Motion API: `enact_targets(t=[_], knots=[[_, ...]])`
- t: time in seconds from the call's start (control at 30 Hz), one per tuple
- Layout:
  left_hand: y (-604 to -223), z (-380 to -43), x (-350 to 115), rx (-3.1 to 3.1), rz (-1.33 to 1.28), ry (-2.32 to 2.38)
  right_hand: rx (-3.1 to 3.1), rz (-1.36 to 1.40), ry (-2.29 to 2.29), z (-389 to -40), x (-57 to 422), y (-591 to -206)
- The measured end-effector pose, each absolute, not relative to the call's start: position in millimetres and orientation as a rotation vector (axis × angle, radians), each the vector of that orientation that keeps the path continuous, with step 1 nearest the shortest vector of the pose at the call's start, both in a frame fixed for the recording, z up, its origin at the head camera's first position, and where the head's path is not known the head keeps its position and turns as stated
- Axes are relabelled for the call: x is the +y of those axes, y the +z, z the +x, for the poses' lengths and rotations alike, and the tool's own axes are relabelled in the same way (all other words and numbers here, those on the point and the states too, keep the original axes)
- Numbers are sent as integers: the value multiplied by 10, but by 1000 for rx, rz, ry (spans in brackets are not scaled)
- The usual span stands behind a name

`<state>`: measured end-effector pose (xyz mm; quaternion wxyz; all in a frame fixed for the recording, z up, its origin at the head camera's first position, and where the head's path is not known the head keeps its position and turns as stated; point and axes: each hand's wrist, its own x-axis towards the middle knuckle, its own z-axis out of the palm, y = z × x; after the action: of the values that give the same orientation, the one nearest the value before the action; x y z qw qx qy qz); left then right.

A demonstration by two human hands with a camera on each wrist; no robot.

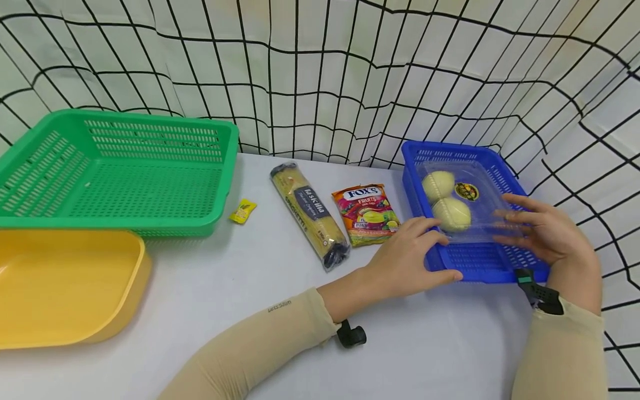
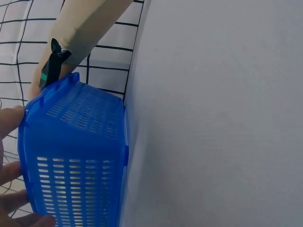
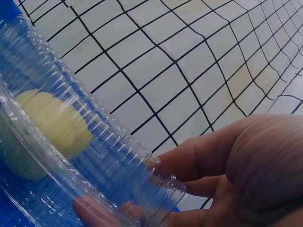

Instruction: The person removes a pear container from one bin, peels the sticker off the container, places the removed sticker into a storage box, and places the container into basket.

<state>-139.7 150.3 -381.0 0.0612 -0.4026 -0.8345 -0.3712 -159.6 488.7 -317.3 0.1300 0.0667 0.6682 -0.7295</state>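
A clear plastic container (image 1: 481, 214) with a dark round sticker sits tilted in the blue basket (image 1: 465, 261). Two pale yellow, round, fruit-like things (image 1: 452, 214) show through its lid. My right hand (image 1: 552, 230) grips the container's right end, thumb and fingers on either side of its ridged wall (image 3: 137, 146) in the right wrist view. At the basket's front left corner, my left hand (image 1: 407, 258) holds the rim, its fingers over the left side and thumb along the front. The left wrist view shows its fingertips (image 2: 14, 201) against the basket's slotted blue wall (image 2: 73, 189).
Left of the blue basket lie a FOX'S candy bag (image 1: 367, 214), a spaghetti pack (image 1: 311, 216) and a small yellow sachet (image 1: 243, 211). A green basket (image 1: 150, 191) and yellow tray (image 1: 75, 289) stand at the left. Black wire mesh (image 1: 320, 100) borders the back and right.
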Motion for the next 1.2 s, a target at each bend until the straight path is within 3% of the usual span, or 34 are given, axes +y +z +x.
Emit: enact_targets(t=[1.2], knots=[[-3577,-1605,1323,-2323,-1067,-1366,2194,150,-2211,-1416,4750,-2869]])
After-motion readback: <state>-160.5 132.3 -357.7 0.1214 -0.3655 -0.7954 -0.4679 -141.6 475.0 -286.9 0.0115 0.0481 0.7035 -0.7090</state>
